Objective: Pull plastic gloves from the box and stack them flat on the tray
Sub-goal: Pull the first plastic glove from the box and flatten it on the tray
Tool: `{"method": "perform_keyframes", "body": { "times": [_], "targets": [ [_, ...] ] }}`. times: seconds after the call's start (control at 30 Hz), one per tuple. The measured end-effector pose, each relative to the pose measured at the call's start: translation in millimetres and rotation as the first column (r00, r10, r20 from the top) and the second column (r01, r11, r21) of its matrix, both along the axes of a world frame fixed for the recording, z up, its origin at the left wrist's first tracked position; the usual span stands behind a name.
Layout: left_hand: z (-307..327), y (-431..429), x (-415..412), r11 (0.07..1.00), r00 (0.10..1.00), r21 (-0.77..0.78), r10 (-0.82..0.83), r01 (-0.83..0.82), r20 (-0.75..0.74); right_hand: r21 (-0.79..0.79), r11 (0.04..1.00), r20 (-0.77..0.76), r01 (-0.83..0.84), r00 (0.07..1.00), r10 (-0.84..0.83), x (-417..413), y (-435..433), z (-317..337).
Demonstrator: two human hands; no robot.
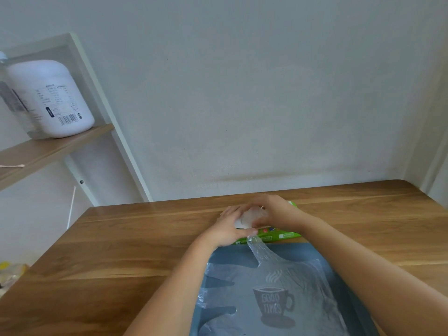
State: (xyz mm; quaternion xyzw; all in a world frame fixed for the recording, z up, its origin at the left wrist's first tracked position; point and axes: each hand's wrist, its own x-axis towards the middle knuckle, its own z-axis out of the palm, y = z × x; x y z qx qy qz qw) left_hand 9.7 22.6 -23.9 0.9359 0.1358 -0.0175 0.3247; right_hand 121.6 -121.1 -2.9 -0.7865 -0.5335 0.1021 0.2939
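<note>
- Your tray (pixel 303 251) lies at the near edge, with the stack (pixel 298 287) of gloves spread flat on it. The glove you're pulling trails onto that stack, so a hard tug will likely drag or ruck the sheets underneath.
- The green box (pixel 281 235) sits just beyond the tray, largely under your hands. It looks light; if it isn't pinned, it may lift or slide with the pull.
- The glove (pixel 258 251) is bunched between both hands and stretched thin down to the tray. Your right hand (pixel 275 210) has its fingers curled round the wad. Your left hand (pixel 226 230) pinches it with the thumb, though blur hides whether it also holds the box. Stretched film like this can tear or bring a second glove along.
- The table (pixel 121 238) gives room left and right; nothing blocks the tray.
- The shelf (pixel 48 149), far left, holds a white jug (pixel 53 98), well apart from your work.
</note>
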Motion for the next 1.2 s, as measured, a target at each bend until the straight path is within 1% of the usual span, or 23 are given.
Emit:
{"method": "perform_keyframes", "body": {
  "times": [0.1, 0.17, 0.23, 0.33, 0.37, 0.4, 0.43, 0.47, 0.5, 0.53, 0.57, 0.6, 0.63, 0.67, 0.73, 0.83, 0.87, 0.9, 0.97, 1.0, 1.07, 1.13, 1.2],
  "targets": [
    [0, -1, 0, 1.000, 1.000, -0.015, 0.012, -0.012, 0.010, -0.086, 0.996, 0.213, 0.006, 0.977, 0.012, -10, 3, 10],
    [1, -3, 0, 0.999, 0.999, -0.027, 0.020, -0.019, 0.035, -0.176, 0.984, 0.392, -0.001, 0.917, 0.071, -13, 7, 13],
    [1, -4, 0, 0.998, 0.998, -0.063, 0.029, -0.025, 0.052, -0.126, 0.991, 0.537, -0.043, 0.837, 0.105, -16, 9, 15],
    [1, -4, 1, 0.994, 0.997, -0.108, 0.042, -0.035, 0.062, 0.010, 0.988, 0.658, -0.157, 0.744, 0.111, -10, 11, 2],
    [1, -3, 1, 0.994, 0.997, -0.106, 0.039, -0.032, 0.061, 0.044, 0.986, 0.649, -0.158, 0.755, 0.092, -7, 12, 0],
    [1, -3, 0, 0.995, 0.998, -0.096, 0.032, -0.026, 0.055, 0.078, 0.989, 0.605, -0.129, 0.794, 0.056, -5, 13, 1],
    [1, -4, -1, 0.997, 0.998, -0.081, 0.025, -0.021, 0.050, 0.133, 0.989, 0.520, -0.071, 0.854, -0.009, -2, 13, 1],
    [1, -3, -1, 0.998, 0.999, -0.064, 0.015, -0.012, 0.049, 0.188, 0.981, 0.376, 0.038, 0.920, -0.108, 1, 13, 2],
    [1, -3, -1, 0.998, 0.998, -0.056, 0.004, -0.001, 0.056, 0.214, 0.960, 0.188, 0.181, 0.957, -0.222, 7, 13, 1],
    [1, -3, -1, 0.998, 0.999, -0.055, -0.006, 0.009, 0.053, 0.208, 0.925, -0.003, 0.318, 0.946, -0.324, 12, 12, 1],
    [1, -3, -2, 0.998, 0.999, -0.056, -0.008, 0.010, 0.041, 0.177, 0.888, -0.166, 0.425, 0.902, -0.399, 17, 11, -1],
    [0, -2, -1, 0.999, 0.999, -0.043, -0.015, 0.016, 0.035, 0.140, 0.860, -0.266, 0.491, 0.855, -0.445, 20, 10, -2],
    [0, -2, 0, 0.999, 0.999, -0.026, -0.024, 0.025, 0.028, 0.107, 0.847, -0.307, 0.521, 0.828, -0.470, 23, 10, -3],
    [0, -3, 0, 0.999, 0.999, -0.027, -0.027, 0.028, 0.030, 0.085, 0.846, -0.314, 0.527, 0.820, -0.479, 24, 10, -2],
    [2, -5, 0, 0.996, 0.999, -0.090, -0.010, 0.014, 0.043, 0.080, 0.866, -0.329, 0.494, 0.833, -0.445, 23, 12, 6],
    [3, -8, 0, 0.984, 0.997, -0.179, 0.013, 0.001, 0.079, 0.051, 0.937, -0.402, 0.345, 0.866, -0.297, 11, 8, 22],
    [2, -9, 1, 0.973, 0.996, -0.230, 0.033, -0.013, 0.087, 0.010, 0.956, -0.384, 0.292, 0.884, -0.266, 6, 5, 25],
    [3, -10, 2, 0.955, 0.993, -0.294, 0.067, -0.036, 0.096, -0.038, 0.965, -0.324, 0.260, 0.910, -0.258, 1, 3, 25],
    [6, -13, 3, 0.909, 0.986, -0.408, 0.134, -0.083, 0.098, -0.057, 0.949, -0.150, 0.309, 0.937, -0.314, -7, 1, 20],
    [7, -14, 4, 0.887, 0.982, -0.453, 0.158, -0.095, 0.104, -0.016, 0.927, -0.077, 0.375, 0.924, -0.375, -10, 1, 16],
    [10, -14, 10, 0.838, 0.971, -0.531, 0.213, -0.124, 0.110, 0.101, 0.866, 0.000, 0.490, 0.870, -0.492, -12, 1, 10],
    [15, -15, 15, 0.798, 0.950, -0.584, 0.279, -0.150, 0.138, 0.174, 0.821, 0.025, 0.543, 0.831, -0.555, -12, -2, 10],
    [22, -18, 20, 0.816, 0.917, -0.546, 0.346, -0.190, 0.198, 0.204, 0.818, -0.056, 0.538, 0.840, -0.539, -9, -6, 13]
  ]
}}
